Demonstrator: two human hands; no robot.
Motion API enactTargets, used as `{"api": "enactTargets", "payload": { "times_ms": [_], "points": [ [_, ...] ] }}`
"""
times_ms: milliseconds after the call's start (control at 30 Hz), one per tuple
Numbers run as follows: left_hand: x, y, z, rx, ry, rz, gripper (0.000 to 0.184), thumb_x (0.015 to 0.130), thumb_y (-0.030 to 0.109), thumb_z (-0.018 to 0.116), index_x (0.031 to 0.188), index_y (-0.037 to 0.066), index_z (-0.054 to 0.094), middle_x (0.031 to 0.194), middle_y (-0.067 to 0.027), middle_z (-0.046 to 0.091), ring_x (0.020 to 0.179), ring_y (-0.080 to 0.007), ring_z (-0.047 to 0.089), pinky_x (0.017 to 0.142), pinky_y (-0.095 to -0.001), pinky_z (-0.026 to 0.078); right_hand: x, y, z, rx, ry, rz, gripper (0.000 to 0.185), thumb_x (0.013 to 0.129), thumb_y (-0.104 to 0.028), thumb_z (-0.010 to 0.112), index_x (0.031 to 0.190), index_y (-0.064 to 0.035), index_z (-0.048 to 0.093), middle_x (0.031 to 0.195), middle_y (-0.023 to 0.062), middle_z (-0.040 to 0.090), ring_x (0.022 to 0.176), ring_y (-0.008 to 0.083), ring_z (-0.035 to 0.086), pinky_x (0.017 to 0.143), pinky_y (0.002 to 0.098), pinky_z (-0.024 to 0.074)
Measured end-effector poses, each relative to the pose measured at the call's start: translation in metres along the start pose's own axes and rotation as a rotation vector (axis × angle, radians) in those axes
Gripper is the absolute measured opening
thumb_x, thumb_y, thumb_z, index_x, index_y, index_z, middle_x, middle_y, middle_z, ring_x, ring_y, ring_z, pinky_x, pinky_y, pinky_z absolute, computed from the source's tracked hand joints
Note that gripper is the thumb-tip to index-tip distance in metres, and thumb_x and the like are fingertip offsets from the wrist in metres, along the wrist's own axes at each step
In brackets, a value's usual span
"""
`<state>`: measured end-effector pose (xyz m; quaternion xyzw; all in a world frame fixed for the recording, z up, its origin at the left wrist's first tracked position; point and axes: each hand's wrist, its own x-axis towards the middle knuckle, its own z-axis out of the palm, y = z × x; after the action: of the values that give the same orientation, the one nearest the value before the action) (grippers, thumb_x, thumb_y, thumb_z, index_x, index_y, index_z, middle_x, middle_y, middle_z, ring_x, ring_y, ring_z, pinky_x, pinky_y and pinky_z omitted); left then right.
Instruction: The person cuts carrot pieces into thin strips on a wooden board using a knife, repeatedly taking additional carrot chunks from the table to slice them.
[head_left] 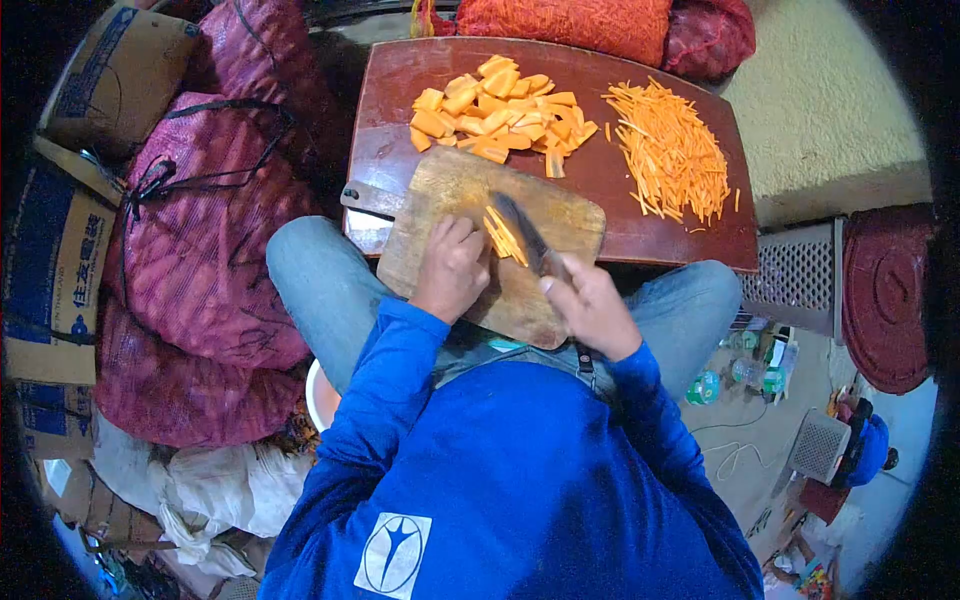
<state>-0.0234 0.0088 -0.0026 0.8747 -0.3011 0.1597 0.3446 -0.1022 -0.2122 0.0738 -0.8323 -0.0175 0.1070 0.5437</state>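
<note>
My right hand (588,305) is closed around the handle of a knife (525,228), whose dark blade points up and left over the wooden cutting board (420,215). Beside the blade lie a few cut carrot strips (503,238). Just left of these strips, my left hand (455,262) rests on the board with its fingers curled; whatever is under them is hidden. Flat carrot slices (500,108) are heaped past the board's far edge. To their right is a pile of thin carrot sticks (672,150).
The board lies partly on a reddish-brown table (620,225) and over my lap. Red mesh sacks (210,240) and cardboard boxes (55,290) stand at the left. An orange mesh sack (565,28) is behind the table. A grey perforated crate (795,275) stands right.
</note>
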Motion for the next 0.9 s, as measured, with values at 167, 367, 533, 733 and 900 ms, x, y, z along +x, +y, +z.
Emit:
{"api": "enactTargets", "payload": {
  "times_ms": [167, 367, 533, 733, 900],
  "points": [
    [-0.001, -0.006, -0.010, 0.023, 0.045, -0.110, 0.010, 0.073, 0.000, 0.072, 0.083, 0.001, 0.068, 0.092, -0.0148, 0.061, 0.092, -0.0380, 0.059, 0.081, -0.0490, 0.049, -0.003, -0.003, 0.023, -0.067, -0.112, 0.089, 0.029, 0.104, -0.019, 0.063, 0.124, 0.0024, 0.064, 0.087, 0.0195, 0.066, 0.083, 0.0280, 0.069, 0.082, 0.0419, 0.0556],
    [-0.001, -0.005, -0.012, 0.103, 0.006, -0.068, 0.009, 0.074, 0.004, 0.073, 0.082, 0.004, 0.070, 0.093, -0.0127, 0.062, 0.094, -0.0363, 0.059, 0.082, -0.0494, 0.047, 0.003, 0.020, -0.018, -0.247, 0.096, -0.072, 0.029, 0.100, -0.022, 0.067, 0.116, 0.0020, 0.068, 0.096, 0.0314, 0.069, 0.092, 0.0504, 0.070, 0.080, 0.0504, 0.0555],
    [-0.002, -0.005, -0.009, 0.117, -0.036, -0.045, 0.011, 0.073, 0.006, 0.074, 0.084, 0.007, 0.070, 0.095, -0.0106, 0.061, 0.097, -0.0352, 0.058, 0.084, -0.0481, 0.046, 0.032, 0.074, -0.114, -0.587, 0.351, -0.112, 0.034, 0.100, -0.026, 0.069, 0.122, -0.0003, 0.071, 0.100, 0.0305, 0.073, 0.095, 0.0486, 0.072, 0.079, 0.0511, 0.0570],
    [-0.002, -0.006, -0.009, 0.134, -0.044, -0.040, 0.011, 0.074, 0.005, 0.073, 0.084, 0.007, 0.070, 0.095, -0.0104, 0.060, 0.099, -0.0354, 0.057, 0.086, -0.0485, 0.045, 0.048, 0.081, -0.161, -0.558, 0.536, -0.157, 0.031, 0.102, -0.025, 0.067, 0.117, 0.0016, 0.071, 0.078, 0.0223, 0.069, 0.069, 0.0361, 0.070, 0.064, 0.0445, 0.0532],
    [-0.001, -0.006, -0.009, 0.155, -0.060, -0.036, 0.013, 0.080, 0.003, 0.077, 0.092, 0.005, 0.075, 0.094, -0.0103, 0.064, 0.094, -0.0350, 0.059, 0.084, -0.0478, 0.047, 0.035, 0.079, -0.131, -0.198, 0.259, 0.085, 0.027, 0.103, -0.026, 0.069, 0.107, 0.0004, 0.073, 0.068, 0.0030, 0.059, 0.052, 0.0099, 0.054, 0.049, 0.0332, 0.0432]
  ]
}}
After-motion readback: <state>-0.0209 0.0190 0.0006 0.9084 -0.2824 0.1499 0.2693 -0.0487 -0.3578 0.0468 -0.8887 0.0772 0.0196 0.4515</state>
